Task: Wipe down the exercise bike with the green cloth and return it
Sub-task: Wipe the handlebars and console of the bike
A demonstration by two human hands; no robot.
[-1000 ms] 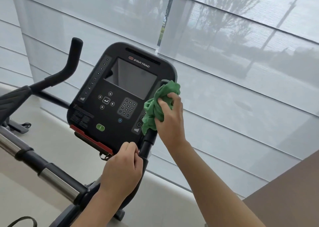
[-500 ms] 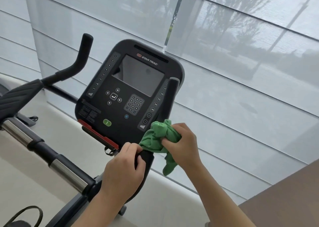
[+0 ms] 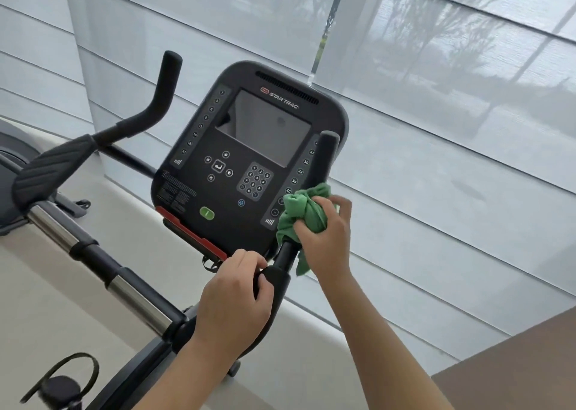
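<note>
— Where the right hand [image 3: 327, 238] closes: bunched round the green cloth [image 3: 304, 213], thumb and fingers curled over the wad, forefinger lifted a little at the far side. Wrapped with that cloth about the right handlebar [image 3: 322, 160] of the exercise bike [image 3: 249, 160], roughly midway up its upright black stem.

— And the cloth itself?

— Crumpled into a ball against the stem, touching it, one loose tail hanging down just below the palm. Sits beside the lower right corner of the console [image 3: 243, 148], over the edge of the numbered strip there.

— Left hand?

— Left hand [image 3: 233, 303] lower down, fingers curled tight round the same bar at its thicker bend, just beneath the cloth. Knuckles up, thumb tucked on the near side. Holds only the bar.

— Further out?

— Dark screen [image 3: 268, 129] on the console, STAR TRAC lettering above it, keypad [image 3: 255, 180] and arrow buttons beneath, green button [image 3: 206, 213] near the bottom, red strip along the lower edge. Left handlebar [image 3: 156, 98] rising at the far side, ribbed elbow pad [image 3: 53, 166] below it. Chrome-and-black crossbar [image 3: 103, 266] running down toward the frame. Pedal strap [image 3: 62, 378] at bottom left, blurred. Pale roller blinds [image 3: 436, 129] behind, tree shadows showing through. Brown surface [image 3: 514, 375] at bottom right.
</note>
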